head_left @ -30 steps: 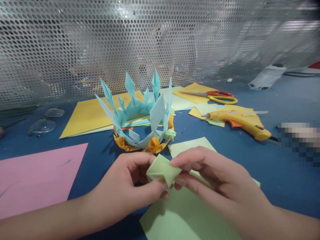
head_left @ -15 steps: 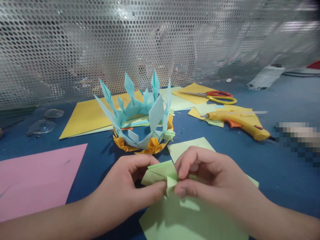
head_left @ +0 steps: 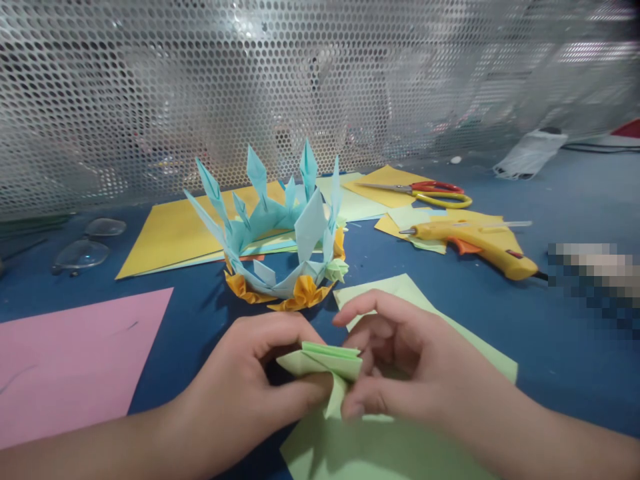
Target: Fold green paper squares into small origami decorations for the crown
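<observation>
**Desk:** What do the hands hold?

**Photographer:** A folded green piece (head_left: 325, 360), near centre, raised just above a green sheet (head_left: 390, 447) on the blue table (head_left: 525, 313). The left hand (head_left: 250, 387) pinches its left side, thumb below and fingers curled over the top. The right hand (head_left: 415, 373) closes on its right edge, thumb pressed to a small flap that hangs down and forefinger arched above.

**Desk:** And around them?

**Photographer:** Just beyond the hands stands a pale blue paper crown (head_left: 275, 233) with orange and green folds at its base, partly on a yellow sheet (head_left: 170, 233). A pink sheet (head_left: 75, 360) lies near left. Far left is a pair of glasses (head_left: 83, 253). To the right lies a yellow glue gun (head_left: 480, 243), with scissors (head_left: 430, 192) farther back. A perforated metal screen (head_left: 200, 87) closes the far side.
</observation>
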Tool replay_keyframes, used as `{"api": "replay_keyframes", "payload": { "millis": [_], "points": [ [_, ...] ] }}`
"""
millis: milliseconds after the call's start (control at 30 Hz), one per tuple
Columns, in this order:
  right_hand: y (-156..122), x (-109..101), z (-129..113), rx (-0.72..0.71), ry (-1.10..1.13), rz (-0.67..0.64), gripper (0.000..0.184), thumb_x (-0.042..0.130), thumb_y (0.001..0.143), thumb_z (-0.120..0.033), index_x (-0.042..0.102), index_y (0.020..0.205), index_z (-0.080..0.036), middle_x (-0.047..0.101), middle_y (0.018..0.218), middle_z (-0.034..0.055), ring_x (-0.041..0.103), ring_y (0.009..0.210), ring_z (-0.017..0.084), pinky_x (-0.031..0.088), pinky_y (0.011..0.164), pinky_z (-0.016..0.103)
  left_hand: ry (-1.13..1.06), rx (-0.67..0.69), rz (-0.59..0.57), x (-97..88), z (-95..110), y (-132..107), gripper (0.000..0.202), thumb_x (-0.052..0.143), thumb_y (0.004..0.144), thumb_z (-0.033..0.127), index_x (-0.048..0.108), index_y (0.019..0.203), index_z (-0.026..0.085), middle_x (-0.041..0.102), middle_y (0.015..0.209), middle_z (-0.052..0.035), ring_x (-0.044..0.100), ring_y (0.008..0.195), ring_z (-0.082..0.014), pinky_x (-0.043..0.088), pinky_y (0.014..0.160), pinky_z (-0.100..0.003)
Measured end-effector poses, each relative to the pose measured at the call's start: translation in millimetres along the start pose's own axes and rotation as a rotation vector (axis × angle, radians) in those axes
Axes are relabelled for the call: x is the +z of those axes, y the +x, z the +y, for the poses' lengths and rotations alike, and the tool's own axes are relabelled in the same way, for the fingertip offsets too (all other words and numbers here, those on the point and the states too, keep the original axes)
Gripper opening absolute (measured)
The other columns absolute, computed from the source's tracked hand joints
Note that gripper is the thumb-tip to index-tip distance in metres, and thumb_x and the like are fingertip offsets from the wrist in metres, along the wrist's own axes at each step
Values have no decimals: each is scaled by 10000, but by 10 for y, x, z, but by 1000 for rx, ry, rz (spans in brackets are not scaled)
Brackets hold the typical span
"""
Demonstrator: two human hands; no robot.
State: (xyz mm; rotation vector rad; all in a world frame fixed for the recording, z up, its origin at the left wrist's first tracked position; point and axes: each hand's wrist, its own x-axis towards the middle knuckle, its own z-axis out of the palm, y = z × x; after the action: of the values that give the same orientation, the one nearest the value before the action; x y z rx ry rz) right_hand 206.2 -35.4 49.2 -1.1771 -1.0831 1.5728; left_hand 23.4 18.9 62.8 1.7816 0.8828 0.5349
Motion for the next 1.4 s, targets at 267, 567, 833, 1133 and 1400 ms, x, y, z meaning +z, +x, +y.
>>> {"api": "replay_keyframes", "payload": {
  "millis": [267,567,833,1133,1400],
  "points": [
    [-67,-3,-44,61,-129,-35,172,688,678,-84,648,592,-228,681,542,-68,612,507,94,448,507,169,43,84,24,7,-3,-31,132,683,701,79,682,672,208,677,637,69,563,562,-78,430,537,-141],
    [0,-15,-90,109,-110,26,179,765,643,-182,625,537,-218,633,497,-59,580,479,97,465,493,178,-185,78,-60,10,40,-93,375,618,725,5,680,962,288,706,891,78,669,838,-108,510,749,-135],
    [0,-23,-87,110,-154,42,186,764,655,-222,606,559,-213,629,506,-50,577,480,103,449,493,188,-289,-43,32,21,-38,-48,96,641,823,248,685,751,202,647,706,28,580,654,-109,484,602,-152],
    [-5,8,-56,92,-346,72,243,715,674,-322,536,565,-200,589,512,-21,500,464,104,349,425,191,-190,-106,44,21,-30,-8,155,670,780,273,701,659,181,630,597,27,540,563,-103,441,532,-157],
    [-22,16,-40,89,-364,53,242,686,682,-301,500,561,-203,565,496,-33,482,456,96,334,428,188,-60,-76,4,-4,-13,-4,191,636,783,293,716,669,162,669,646,-18,575,615,-152,445,552,-212]
  ]
}}
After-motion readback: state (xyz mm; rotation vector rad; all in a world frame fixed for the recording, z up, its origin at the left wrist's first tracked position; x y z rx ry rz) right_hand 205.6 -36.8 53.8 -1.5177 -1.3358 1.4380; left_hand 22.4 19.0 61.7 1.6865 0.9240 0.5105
